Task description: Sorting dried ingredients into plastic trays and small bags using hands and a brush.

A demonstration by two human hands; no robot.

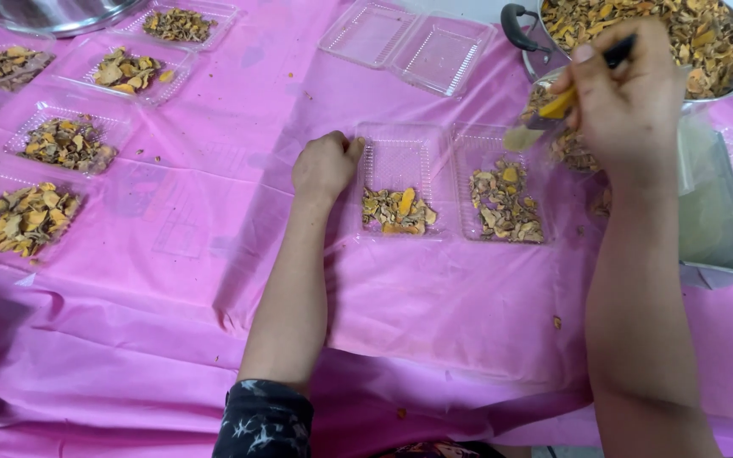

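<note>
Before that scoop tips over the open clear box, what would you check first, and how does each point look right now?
1. Open clamshell box lies flat on the pink cloth: ok.
2. Left hand steadies the box's left edge: ok, it touches the rim.
3. Right hand grips the scoop firmly: ok, fingers wrapped on the handle.
4. Scoop sits over a compartment: not ok, it hangs past the right edge.
5. Both compartments have room: ok, dried slices cover only the near ends.
6. How full the scoop is: cannot tell, the hand hides it.

Filled trays [65, 142] on pink cloth [434, 297]
</note>
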